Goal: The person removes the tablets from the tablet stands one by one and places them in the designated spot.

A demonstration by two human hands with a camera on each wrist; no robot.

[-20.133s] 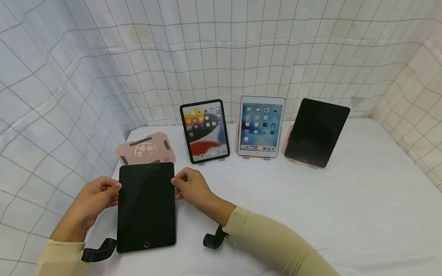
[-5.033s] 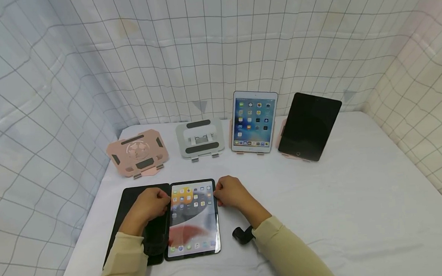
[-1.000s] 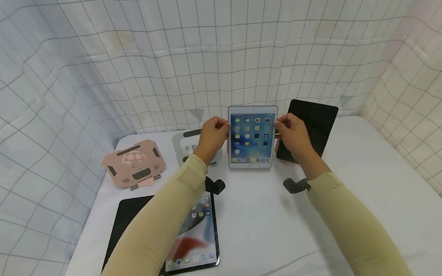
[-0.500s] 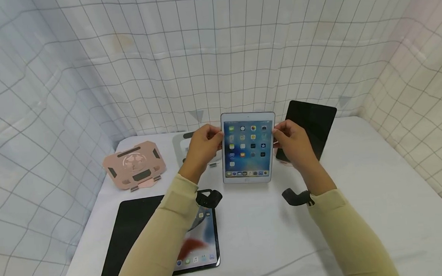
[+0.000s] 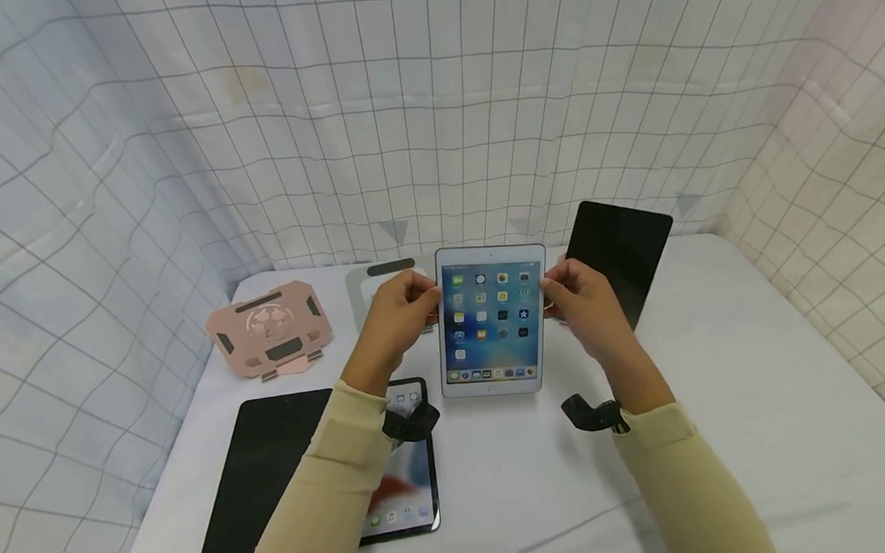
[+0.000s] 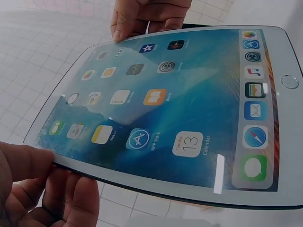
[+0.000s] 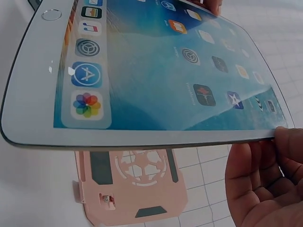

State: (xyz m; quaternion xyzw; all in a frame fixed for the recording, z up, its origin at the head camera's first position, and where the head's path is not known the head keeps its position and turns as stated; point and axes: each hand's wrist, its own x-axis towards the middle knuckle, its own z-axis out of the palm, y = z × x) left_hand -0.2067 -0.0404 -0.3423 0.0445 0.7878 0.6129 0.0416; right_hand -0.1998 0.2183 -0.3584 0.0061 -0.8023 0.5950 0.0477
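The white tablet (image 5: pixel 492 322) is held in the air above the worktop (image 5: pixel 719 396), screen lit and facing the person. The left hand (image 5: pixel 397 310) pinches its left long edge and the right hand (image 5: pixel 581 301) pinches the right one, thumb on the front border and fingers (image 6: pixel 71 203) curled behind. It looks thin, stiff and rather light, but the glass is probably smooth and fragile (a slip could crack it). The white borders seem the safe place to hold. A pink stand (image 7: pixel 128 187) lies below it.
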